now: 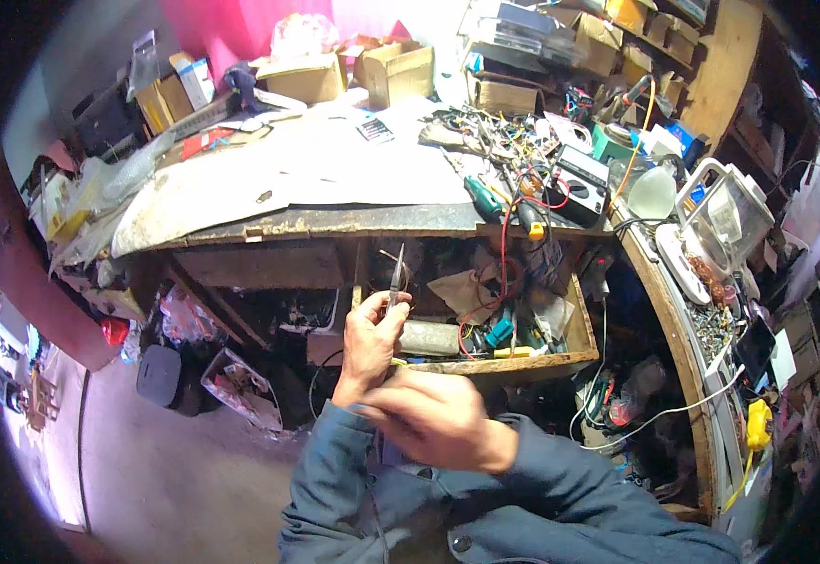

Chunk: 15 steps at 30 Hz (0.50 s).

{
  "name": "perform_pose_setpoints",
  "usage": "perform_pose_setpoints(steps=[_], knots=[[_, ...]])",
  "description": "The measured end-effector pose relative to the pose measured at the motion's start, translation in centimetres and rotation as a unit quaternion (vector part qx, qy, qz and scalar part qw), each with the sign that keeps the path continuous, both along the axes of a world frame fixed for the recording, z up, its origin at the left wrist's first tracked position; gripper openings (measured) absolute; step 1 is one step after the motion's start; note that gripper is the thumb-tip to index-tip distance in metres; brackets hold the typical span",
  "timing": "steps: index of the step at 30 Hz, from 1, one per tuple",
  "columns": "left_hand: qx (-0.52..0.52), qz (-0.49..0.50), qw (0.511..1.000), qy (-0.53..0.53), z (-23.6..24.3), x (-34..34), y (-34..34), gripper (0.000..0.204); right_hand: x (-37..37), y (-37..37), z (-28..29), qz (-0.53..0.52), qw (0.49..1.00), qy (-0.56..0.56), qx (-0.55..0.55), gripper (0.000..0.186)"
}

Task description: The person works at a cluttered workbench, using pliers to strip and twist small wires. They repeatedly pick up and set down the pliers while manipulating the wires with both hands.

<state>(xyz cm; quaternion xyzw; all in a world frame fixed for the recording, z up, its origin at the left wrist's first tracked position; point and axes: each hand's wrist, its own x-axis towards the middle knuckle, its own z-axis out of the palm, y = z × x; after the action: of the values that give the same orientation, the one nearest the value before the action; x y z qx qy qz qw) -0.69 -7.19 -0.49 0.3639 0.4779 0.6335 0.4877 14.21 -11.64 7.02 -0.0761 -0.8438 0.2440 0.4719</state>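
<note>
My left hand [366, 343] is raised over the open drawer [523, 365], its fingers closed round a slim, pointed metal tool [398, 271]. The tool's tip points up and away from me; its exact kind is hard to make out. Thin wire shows beside the tool. Crossing in front of my left wrist is my right hand [443, 418], slightly blurred. Its fingers are bent and closed near the left cuff; whatever they hold, if anything, is hidden. In the drawer lie a grey cylinder [429, 337], a teal piece [500, 332] and red wires.
A workbench [335, 222] spans the view beyond the drawer, with a tangle of wires [504, 141], a green-handled tool [483, 197] and a black-and-white meter [581, 183]. At right, a side bench carries a clear plastic container [729, 221]. A bin [159, 376] stands on the floor at left.
</note>
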Motion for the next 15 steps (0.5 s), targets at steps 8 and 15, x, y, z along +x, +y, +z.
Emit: perform_pose_setpoints(steps=[8,15], knots=[[0.121,0.102,0.946,0.284,-2.4,-0.5,0.4,0.022,-5.9,7.8,2.5,-0.152,0.982,0.062,0.094,0.041],[0.102,0.084,0.961,0.242,-0.6,1.3,0.0,0.019,-0.3,13.8,-4.2,-0.055,0.903,0.055,-0.423,0.028]])
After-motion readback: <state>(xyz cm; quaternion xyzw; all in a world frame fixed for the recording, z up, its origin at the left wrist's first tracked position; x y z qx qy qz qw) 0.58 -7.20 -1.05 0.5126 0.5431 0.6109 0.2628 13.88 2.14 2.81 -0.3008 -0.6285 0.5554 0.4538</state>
